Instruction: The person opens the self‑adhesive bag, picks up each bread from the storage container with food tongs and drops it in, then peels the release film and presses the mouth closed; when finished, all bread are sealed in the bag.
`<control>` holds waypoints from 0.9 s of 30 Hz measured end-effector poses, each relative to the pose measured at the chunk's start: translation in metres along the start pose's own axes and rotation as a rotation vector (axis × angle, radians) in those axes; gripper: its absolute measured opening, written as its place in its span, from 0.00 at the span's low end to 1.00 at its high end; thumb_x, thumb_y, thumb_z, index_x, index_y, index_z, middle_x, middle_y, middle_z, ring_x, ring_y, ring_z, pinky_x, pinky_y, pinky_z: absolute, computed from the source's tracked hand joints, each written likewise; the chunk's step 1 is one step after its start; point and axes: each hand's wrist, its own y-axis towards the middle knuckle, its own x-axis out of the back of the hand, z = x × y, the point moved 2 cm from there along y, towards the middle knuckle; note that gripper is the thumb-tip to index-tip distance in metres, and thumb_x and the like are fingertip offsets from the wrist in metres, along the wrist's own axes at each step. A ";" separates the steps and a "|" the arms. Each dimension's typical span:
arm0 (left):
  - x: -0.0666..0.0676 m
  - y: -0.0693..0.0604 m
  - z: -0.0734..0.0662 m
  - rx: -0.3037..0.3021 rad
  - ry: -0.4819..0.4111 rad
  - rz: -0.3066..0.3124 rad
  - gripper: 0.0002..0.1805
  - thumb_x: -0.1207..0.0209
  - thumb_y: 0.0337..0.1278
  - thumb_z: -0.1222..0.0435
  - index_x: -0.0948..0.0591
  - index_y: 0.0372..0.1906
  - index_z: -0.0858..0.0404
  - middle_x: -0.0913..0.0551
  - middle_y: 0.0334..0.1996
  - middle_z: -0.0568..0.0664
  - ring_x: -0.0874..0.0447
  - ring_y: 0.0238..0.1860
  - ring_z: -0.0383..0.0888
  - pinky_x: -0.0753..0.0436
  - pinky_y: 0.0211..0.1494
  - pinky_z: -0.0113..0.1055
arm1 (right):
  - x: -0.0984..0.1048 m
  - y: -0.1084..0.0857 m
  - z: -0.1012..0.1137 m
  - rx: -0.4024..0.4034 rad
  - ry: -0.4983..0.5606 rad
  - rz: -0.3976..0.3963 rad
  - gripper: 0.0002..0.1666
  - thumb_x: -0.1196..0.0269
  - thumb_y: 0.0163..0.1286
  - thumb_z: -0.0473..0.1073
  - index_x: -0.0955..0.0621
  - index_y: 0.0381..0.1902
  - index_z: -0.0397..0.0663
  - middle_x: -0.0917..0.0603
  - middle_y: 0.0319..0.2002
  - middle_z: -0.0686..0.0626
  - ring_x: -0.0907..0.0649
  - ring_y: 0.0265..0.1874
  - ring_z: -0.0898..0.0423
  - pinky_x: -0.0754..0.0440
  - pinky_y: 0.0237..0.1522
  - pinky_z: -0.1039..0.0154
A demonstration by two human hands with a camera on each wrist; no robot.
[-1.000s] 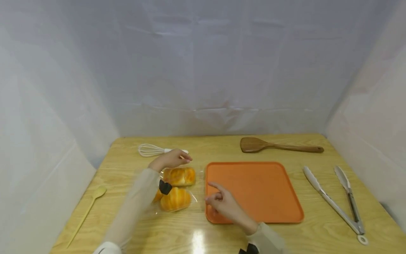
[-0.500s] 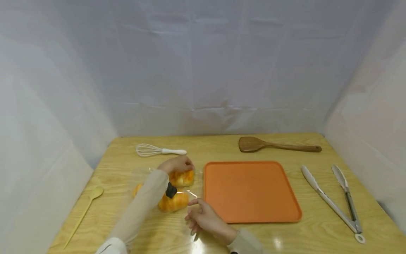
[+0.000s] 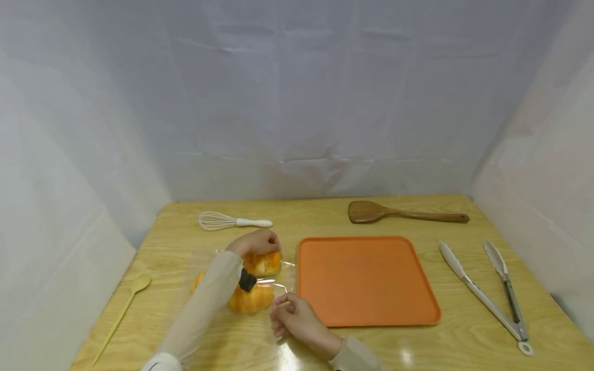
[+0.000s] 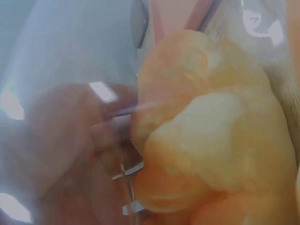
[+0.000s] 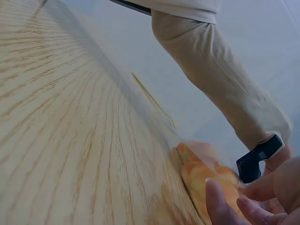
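Sleeve (image 3: 199, 304) overlaps breads (image 3: 252, 300) left of tray (image 3: 368, 281). Only left wrist view shows left hand (image 4: 58, 136) through plastic (image 4: 102, 92); fingers' grip unclear, right hand (image 3: 297, 317) likewise.

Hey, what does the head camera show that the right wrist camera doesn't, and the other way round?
Only the head view: the orange tray, the white whisk, the wooden spatula and the tongs.
Only the right wrist view: a low, slanting look along the wooden table, and a close view of a nail on the right hand.
Both: the table, the yellow spoon, some of the bread, the left sleeve, its black wrist mount and the right hand.
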 end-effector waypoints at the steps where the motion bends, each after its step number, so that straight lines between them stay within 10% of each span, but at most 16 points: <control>1: 0.001 -0.001 0.001 0.001 -0.004 -0.005 0.10 0.46 0.67 0.64 0.17 0.38 0.66 0.20 0.30 0.48 0.30 0.30 0.37 0.29 0.35 0.26 | 0.000 0.000 0.001 0.006 -0.010 -0.009 0.08 0.44 0.70 0.33 0.24 0.42 0.29 0.18 0.26 0.47 0.21 0.19 0.62 0.19 0.23 0.70; 8: 0.012 -0.016 0.008 -0.110 -0.129 -0.089 0.12 0.52 0.71 0.68 0.23 0.42 0.74 0.18 0.37 0.59 0.20 0.39 0.47 0.20 0.44 0.33 | 0.011 0.004 0.013 0.091 -0.200 -0.063 0.07 0.42 0.70 0.35 0.21 0.37 0.34 0.16 0.31 0.40 0.19 0.24 0.60 0.17 0.26 0.68; 16: 0.030 -0.048 0.018 -0.067 -0.341 -0.224 0.18 0.56 0.77 0.61 0.27 0.50 0.74 0.20 0.51 0.69 0.21 0.56 0.63 0.23 0.62 0.54 | 0.034 0.009 0.040 0.304 -0.533 -0.187 0.06 0.39 0.71 0.40 0.20 0.37 0.42 0.15 0.37 0.45 0.16 0.37 0.54 0.19 0.38 0.69; 27: 0.044 -0.093 0.001 -0.077 -0.458 -0.489 0.21 0.59 0.78 0.56 0.28 0.52 0.73 0.20 0.50 0.66 0.20 0.54 0.54 0.25 0.65 0.53 | 0.056 0.015 0.089 0.425 -0.528 -0.236 0.05 0.42 0.72 0.37 0.22 0.41 0.39 0.18 0.42 0.41 0.18 0.43 0.47 0.18 0.40 0.64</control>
